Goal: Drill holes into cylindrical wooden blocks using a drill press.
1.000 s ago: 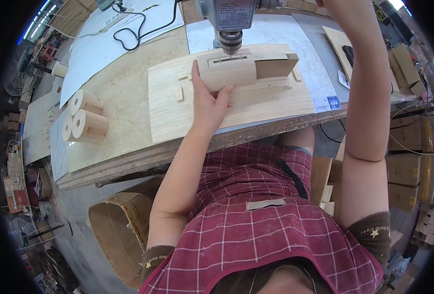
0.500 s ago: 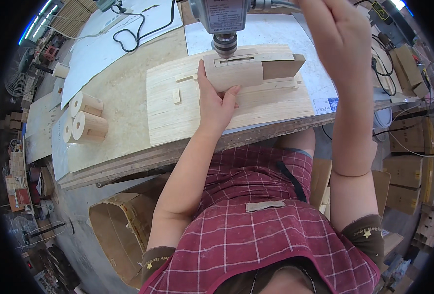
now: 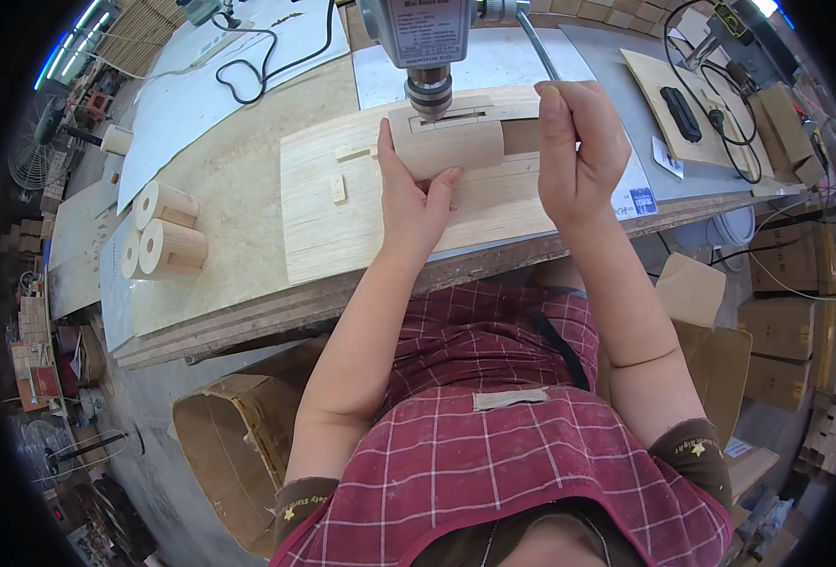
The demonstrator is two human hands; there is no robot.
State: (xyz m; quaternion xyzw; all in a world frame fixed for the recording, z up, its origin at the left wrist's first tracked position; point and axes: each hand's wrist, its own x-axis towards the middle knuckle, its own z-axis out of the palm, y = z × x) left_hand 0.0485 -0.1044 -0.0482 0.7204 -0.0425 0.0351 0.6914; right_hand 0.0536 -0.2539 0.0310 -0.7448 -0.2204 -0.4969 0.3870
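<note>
My left hand [image 3: 416, 206] is closed round the near side of a pale wooden cylinder [image 3: 460, 149] with a slot in its top. The cylinder lies on a flat light wooden board [image 3: 333, 231] on the bench. Right above the slot is the chuck [image 3: 429, 93] of a grey drill press [image 3: 420, 36]; whether a bit enters the wood is hidden. A brown block [image 3: 520, 138] sits against the cylinder's right end, partly behind my right hand. My right hand [image 3: 583, 156] makes a fist round the end of the drill press's metal lever [image 3: 538, 47].
Several slotted wooden cylinders [image 3: 174, 248] stand at the bench's left. A small wood strip [image 3: 339, 189] is on the board. At the right lie a black tool [image 3: 680, 113] and cables. An open cardboard box [image 3: 220, 435] stands on the floor below.
My right hand has come down and toward me, pulling the lever lower. My left hand and the cylinder have stayed nearly in place under the chuck.
</note>
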